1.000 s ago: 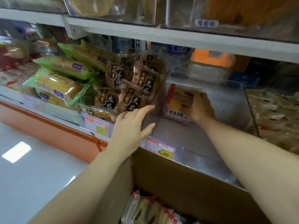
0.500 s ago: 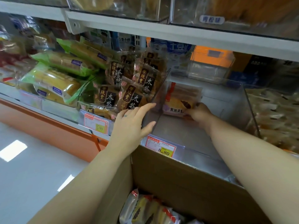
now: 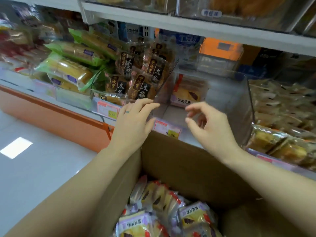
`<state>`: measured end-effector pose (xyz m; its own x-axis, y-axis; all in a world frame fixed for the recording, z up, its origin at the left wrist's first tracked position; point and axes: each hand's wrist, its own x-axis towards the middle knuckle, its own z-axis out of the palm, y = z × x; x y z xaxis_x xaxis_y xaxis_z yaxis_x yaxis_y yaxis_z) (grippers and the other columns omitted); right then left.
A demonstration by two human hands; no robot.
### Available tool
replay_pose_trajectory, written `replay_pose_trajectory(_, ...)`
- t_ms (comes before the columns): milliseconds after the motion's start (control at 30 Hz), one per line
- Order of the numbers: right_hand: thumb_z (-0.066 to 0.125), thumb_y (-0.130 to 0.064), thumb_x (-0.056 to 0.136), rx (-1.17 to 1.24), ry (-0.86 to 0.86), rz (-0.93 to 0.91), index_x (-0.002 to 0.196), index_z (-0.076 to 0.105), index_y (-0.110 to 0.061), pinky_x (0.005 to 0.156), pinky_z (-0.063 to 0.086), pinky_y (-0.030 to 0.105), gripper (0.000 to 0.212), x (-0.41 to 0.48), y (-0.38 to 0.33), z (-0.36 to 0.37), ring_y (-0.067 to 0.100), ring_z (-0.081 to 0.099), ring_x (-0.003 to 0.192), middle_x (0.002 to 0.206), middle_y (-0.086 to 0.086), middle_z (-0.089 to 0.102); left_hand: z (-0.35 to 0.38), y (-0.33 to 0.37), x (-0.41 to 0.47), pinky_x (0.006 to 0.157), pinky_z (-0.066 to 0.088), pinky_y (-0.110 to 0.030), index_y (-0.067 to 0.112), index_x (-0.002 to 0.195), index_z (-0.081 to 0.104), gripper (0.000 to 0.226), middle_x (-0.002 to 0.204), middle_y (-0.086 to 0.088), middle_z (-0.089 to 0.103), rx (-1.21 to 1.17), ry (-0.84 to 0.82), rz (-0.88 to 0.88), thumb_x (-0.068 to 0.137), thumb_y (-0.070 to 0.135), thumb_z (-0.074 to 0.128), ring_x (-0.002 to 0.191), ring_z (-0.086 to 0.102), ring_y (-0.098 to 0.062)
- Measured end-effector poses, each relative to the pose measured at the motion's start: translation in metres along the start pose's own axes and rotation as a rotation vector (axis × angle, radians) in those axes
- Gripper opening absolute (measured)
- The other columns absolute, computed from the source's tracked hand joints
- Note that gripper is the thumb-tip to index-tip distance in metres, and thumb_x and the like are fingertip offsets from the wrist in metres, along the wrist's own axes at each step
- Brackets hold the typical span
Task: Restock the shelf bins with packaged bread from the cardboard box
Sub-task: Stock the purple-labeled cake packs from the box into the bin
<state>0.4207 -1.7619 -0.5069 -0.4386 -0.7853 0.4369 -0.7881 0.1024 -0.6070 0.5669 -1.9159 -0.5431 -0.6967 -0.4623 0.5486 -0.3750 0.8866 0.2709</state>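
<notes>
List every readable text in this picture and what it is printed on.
"紫米夹心": purple label of the clear-wrapped bread packet in the transparent plastic bin; also upside down on packets in the brown cardboard box.
"太谷": black labels on the brown pastry packets.
"7.80", blurred: left pink-and-yellow price tag.
Unreadable: right price tag, white upper-shelf label.

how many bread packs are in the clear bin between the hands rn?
1. A purple-labelled pack stands at the back left of the clear bin, beside the divider. Another could be hidden behind it.
</notes>
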Motion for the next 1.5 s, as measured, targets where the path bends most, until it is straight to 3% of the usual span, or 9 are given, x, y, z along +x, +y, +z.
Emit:
replay_pose_trajectory(233, 0.060, -0.025, 0.087, -0.215, -0.512, 0.001, 0.106, 0.065, -0.024, 0.080, 0.051, 0.031, 0.020, -0.065, 0.010, 0.069, 0.010, 0.061, 0.093, 0.102, -0.010, 0.067, -0.037, -0.011, -0.070, 0.074, 0.047, -0.032, 0.019, 0.103, 0.065, 0.022, 0.101, 0.001, 0.065, 0.019, -0.112, -0.046, 0.086, 0.023, 0.053, 0.093, 0.061, -0.021)
replay_pose_trajectory(400, 0.057, -0.031, 0.089, -0.401, -0.975, 0.212, 0.106, 0.062, -0.019, 0.073, 0.052, 0.034, 0.021, -0.094, 0.064, 0.116, 0.023, 0.062, 0.092, 0.103, 0.003, 0.065, -0.036, -0.015, -0.090, 0.080, 0.051, -0.042, 0.018, 0.108, 0.065, 0.021, 0.116, 0.000, 0.056, -0.003, -0.245, -0.119, 0.088, 0.016, 0.061, 0.103, 0.056, -0.024)
replay_pose_trajectory(533, 0.059, -0.028, 0.087, -0.481, -1.180, 0.461, 0.116, 0.061, -0.016, 0.089, 0.051, 0.037, 0.031, -0.131, 0.126, 0.122, 0.024, 0.061, 0.103, 0.117, 0.007, 0.063, -0.032, -0.013, -0.087, 0.078, 0.052, -0.045, 0.019, 0.110, 0.063, 0.021, 0.119, 0.000, 0.051, -0.022, -0.265, -0.122, 0.090, 0.016, 0.058, 0.104, 0.056, -0.022)
replay_pose_trajectory(767, 0.065, -0.028, 0.087, -0.428, -0.975, 1.018, 0.140, 0.031, 0.000, 0.096, 0.039, 0.027, 0.069, -0.187, 0.181, 0.119, 0.030, 0.048, 0.125, 0.137, 0.017, 0.049, -0.030, -0.012, -0.088, 0.082, 0.051, -0.046, 0.016, 0.109, 0.064, 0.021, 0.121, -0.003, 0.051, -0.040, -0.265, -0.141, 0.090, 0.014, 0.057, 0.102, 0.056, -0.022)
replay_pose_trajectory(1000, 0.075, -0.026, 0.080, -0.084, -0.742, 1.285, 0.124, 0.054, 0.005, 0.085, 0.052, 0.038, 0.058, -0.194, 0.178, 0.133, 0.032, 0.064, 0.095, 0.108, 0.022, 0.065, -0.031, -0.008, -0.090, 0.078, 0.050, -0.039, 0.016, 0.109, 0.065, 0.021, 0.122, -0.004, 0.050, -0.015, -0.280, -0.118, 0.090, 0.016, 0.057, 0.100, 0.055, -0.020)
replay_pose_trajectory(1133, 0.069, -0.026, 0.084, -0.086, -0.835, 1.160, 0.112, 0.060, 0.002, 0.056, 0.049, 0.027, 0.040, -0.176, 0.150, 0.145, 0.020, 0.061, 0.066, 0.078, 0.010, 0.064, -0.030, -0.007, -0.090, 0.079, 0.049, -0.041, 0.014, 0.107, 0.066, 0.020, 0.119, -0.007, 0.053, 0.034, -0.294, -0.086, 0.088, 0.013, 0.059, 0.100, 0.057, -0.026)
replay_pose_trajectory(1333, 0.065, -0.019, 0.083, -0.209, -0.963, 0.485, 0.100, 0.070, -0.014, 0.069, 0.050, 0.027, 0.018, -0.126, 0.097, 0.123, 0.016, 0.065, 0.084, 0.094, 0.005, 0.070, -0.029, 0.000, -0.090, 0.095, 0.042, -0.043, 0.014, 0.103, 0.067, 0.024, 0.110, -0.009, 0.061, 0.190, -0.258, 0.207, 0.088, 0.017, 0.049, 0.101, 0.058, -0.028)
replay_pose_trajectory(1433, 0.067, -0.012, 0.082, -0.020, -0.937, 0.258, 0.095, 0.073, -0.013, 0.075, 0.048, 0.022, 0.014, -0.099, 0.064, 0.105, 0.009, 0.066, 0.084, 0.091, -0.001, 0.072, -0.029, 0.017, -0.090, 0.078, 0.054, -0.037, 0.019, 0.122, 0.059, 0.033, 0.120, -0.002, 0.058, 0.026, -0.453, 0.204, 0.092, 0.027, 0.047, 0.099, 0.061, -0.022)
replay_pose_trajectory(1500, 0.068, -0.010, 0.083, 0.099, -0.892, 0.206, 0.096, 0.073, -0.014, 0.074, 0.049, 0.018, 0.014, -0.086, 0.042, 0.093, 0.002, 0.064, 0.079, 0.089, -0.005, 0.072, -0.027, 0.023, -0.092, 0.086, 0.050, -0.035, 0.028, 0.139, 0.041, 0.049, 0.136, 0.005, 0.047, -0.056, -0.661, 0.074, 0.093, 0.035, 0.055, 0.115, 0.054, -0.016)
